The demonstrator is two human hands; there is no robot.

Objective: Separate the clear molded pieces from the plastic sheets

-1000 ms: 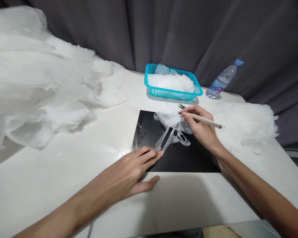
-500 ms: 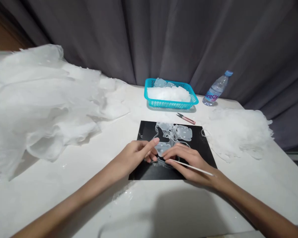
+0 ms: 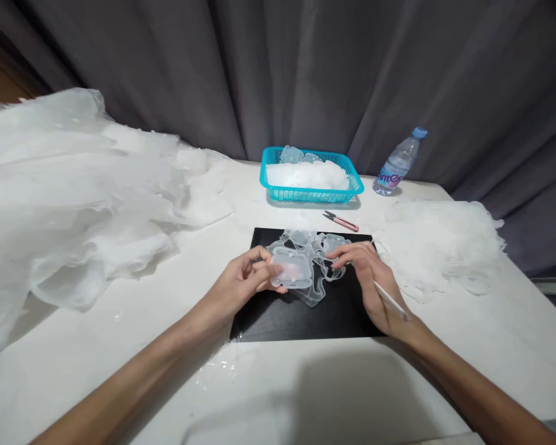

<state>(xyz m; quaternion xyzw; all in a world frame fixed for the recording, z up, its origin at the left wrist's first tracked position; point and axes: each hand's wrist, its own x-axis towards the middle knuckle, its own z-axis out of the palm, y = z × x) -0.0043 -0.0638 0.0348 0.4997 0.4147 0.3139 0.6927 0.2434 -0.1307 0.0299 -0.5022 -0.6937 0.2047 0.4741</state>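
Note:
My left hand (image 3: 250, 276) pinches a translucent, rounded-rectangular silicone-like piece (image 3: 297, 270) by its left side, tilted up over a black mat (image 3: 301, 324). Thin clear webbing (image 3: 315, 293) spreads in loose strands around and below it, joining other translucent pieces (image 3: 336, 242) on the mat. My right hand (image 3: 368, 272) is at the right of the webbing with curled fingers. A thin white stick (image 3: 391, 301) is held in it, pointing back toward the wrist. Whether the right fingertips touch the webbing I cannot tell.
Behind the mat lie pink-handled thread snips (image 3: 341, 221) and a turquoise basket (image 3: 312, 196) of translucent pieces. A water bottle (image 3: 398, 165) stands further right. A big heap of white translucent sheets (image 3: 83, 198) covers the left side, a smaller pile (image 3: 445, 247) the right.
My left hand has taken hold of the translucent piece and raised it off the mat. My right hand has moved away to the right, still with the white stick.

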